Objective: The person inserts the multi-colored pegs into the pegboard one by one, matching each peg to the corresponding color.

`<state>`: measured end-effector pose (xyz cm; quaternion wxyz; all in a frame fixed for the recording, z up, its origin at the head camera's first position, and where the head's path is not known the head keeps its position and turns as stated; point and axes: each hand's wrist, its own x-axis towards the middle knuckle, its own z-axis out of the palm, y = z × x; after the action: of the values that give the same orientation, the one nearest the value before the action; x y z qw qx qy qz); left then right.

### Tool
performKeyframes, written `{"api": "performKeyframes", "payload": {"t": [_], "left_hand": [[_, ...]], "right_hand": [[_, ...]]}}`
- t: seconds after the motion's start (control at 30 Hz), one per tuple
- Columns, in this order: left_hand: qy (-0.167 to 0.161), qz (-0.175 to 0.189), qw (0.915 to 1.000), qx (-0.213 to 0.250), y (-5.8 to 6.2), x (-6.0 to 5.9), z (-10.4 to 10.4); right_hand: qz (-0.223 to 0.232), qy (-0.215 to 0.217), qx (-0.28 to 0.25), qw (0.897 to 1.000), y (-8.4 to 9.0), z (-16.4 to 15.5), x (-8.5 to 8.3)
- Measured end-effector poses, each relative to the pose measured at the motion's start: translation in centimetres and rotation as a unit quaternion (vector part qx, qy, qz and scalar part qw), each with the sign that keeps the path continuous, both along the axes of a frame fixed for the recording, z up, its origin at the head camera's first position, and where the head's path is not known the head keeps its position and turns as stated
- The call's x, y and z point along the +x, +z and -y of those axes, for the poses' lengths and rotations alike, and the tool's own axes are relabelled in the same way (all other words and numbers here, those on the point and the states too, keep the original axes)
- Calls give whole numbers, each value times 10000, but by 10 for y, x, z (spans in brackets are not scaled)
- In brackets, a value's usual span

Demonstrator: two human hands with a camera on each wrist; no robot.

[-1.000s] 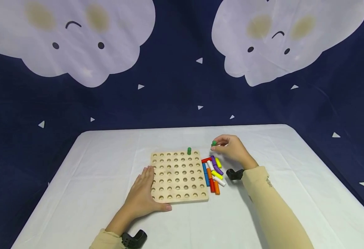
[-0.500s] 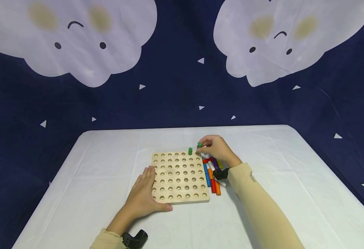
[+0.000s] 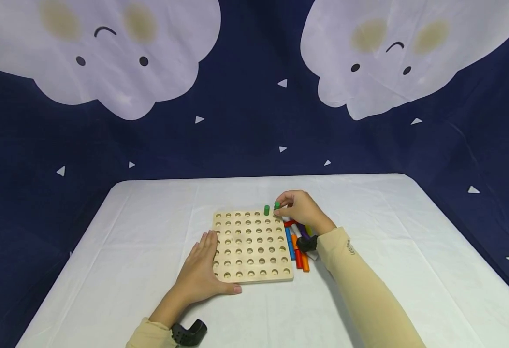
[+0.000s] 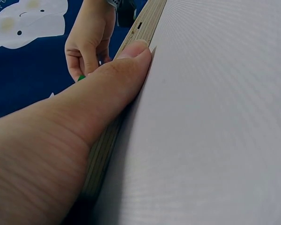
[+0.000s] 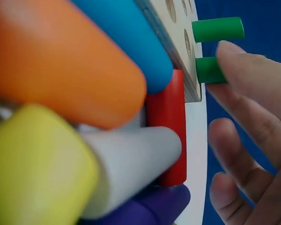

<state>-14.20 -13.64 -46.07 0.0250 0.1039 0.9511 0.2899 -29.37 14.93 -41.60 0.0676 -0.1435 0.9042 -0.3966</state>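
A square wooden pegboard (image 3: 254, 246) with rows of round holes lies on the white table. My left hand (image 3: 198, 268) rests at its near left corner, fingers straight along the left side. In the left wrist view, the thumb (image 4: 117, 72) lies against the board's edge. At the far right corner, my right hand (image 3: 302, 209) pinches a green peg (image 5: 210, 70) between thumb and fingers. This peg stands at the corner hole, its base right at the board's surface in the right wrist view. Beside it, another green peg (image 5: 218, 29) stands upright in the far row.
Right of the board lies a pile of loose pegs, partly under my right wrist: blue (image 3: 290, 244), orange (image 3: 305, 263), red (image 5: 171, 126), white (image 5: 136, 164), yellow (image 5: 37, 173) and purple (image 5: 150, 206). A dark blue cloth (image 3: 245, 154) with clouds hangs behind the table.
My right hand has moved left from above the loose pegs to the board's far right corner, carrying the green peg down to the hole. The left hand has stayed at the board.
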Motion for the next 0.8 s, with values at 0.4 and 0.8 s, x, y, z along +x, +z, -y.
{"api": "performKeyframes", "payload": {"t": [0.4, 0.8], "left_hand": [[30, 49, 10000, -56, 0, 3, -3], [-14, 30, 10000, -61, 2, -1, -1]], "right_hand": [[167, -22, 212, 9996, 4, -7, 6], [87, -450, 880, 9951, 13, -59, 28]]}}
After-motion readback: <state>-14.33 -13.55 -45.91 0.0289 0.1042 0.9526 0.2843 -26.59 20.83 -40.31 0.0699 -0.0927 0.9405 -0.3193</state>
